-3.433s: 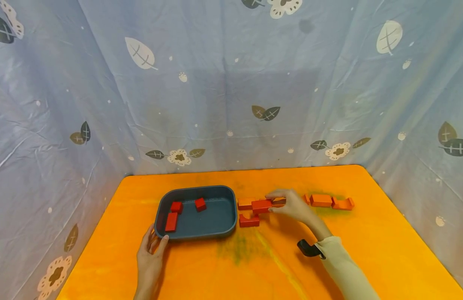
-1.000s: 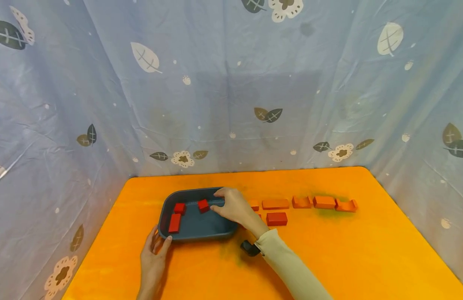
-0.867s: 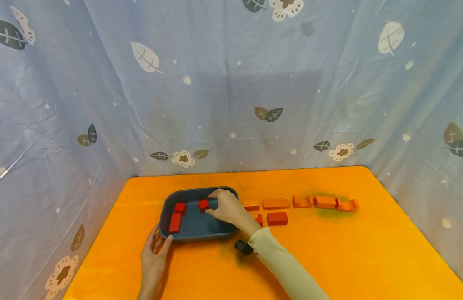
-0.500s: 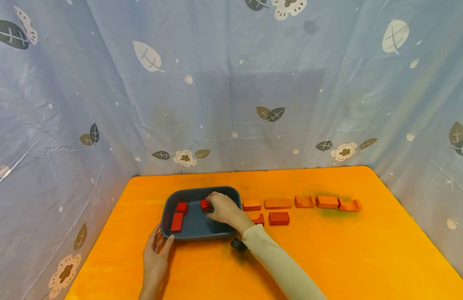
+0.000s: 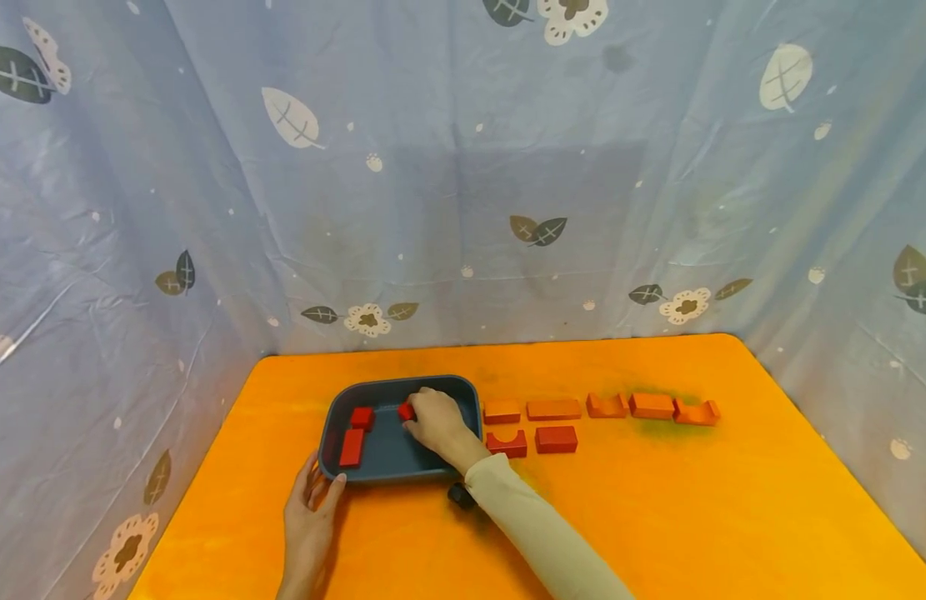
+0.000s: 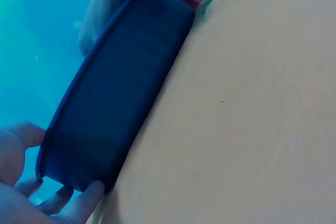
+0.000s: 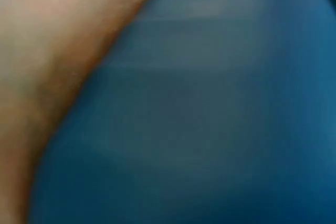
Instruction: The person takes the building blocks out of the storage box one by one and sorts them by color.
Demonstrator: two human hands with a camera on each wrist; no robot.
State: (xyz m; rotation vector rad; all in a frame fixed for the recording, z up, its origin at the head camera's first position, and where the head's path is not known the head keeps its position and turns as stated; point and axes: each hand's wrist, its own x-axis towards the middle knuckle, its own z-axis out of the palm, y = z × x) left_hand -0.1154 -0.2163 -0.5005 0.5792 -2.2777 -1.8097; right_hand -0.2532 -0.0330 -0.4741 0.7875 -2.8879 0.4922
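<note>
A dark blue-grey tray (image 5: 391, 478) stands on the orange table. My left hand (image 5: 310, 517) holds its near left corner; in the left wrist view the thumb and fingers (image 6: 86, 201) are at that end of the tray (image 6: 113, 87). Inside the tray, my right hand (image 5: 436, 423) pinches a small red cube (image 5: 406, 412), mostly covered by the fingers. Two other red blocks sit at the tray's left: a cube (image 5: 362, 417) and, nearer me, a rectangular block (image 5: 352, 447). The right wrist view is blurred, showing part of the hand (image 7: 47, 77) and the tray floor (image 7: 184, 119).
Right of the tray runs a row of orange blocks, from a rectangular one (image 5: 502, 412) to a notched one (image 5: 697, 412). In front of the row lie a red arch block (image 5: 507, 443) and a red rectangular block (image 5: 556, 439). A patterned curtain (image 5: 463, 208) surrounds the table (image 5: 695, 508).
The right hand set the red rectangular block down beside the red arch block, moved left into the tray and closed its fingers on the small cube. The left hand stays at the tray corner.
</note>
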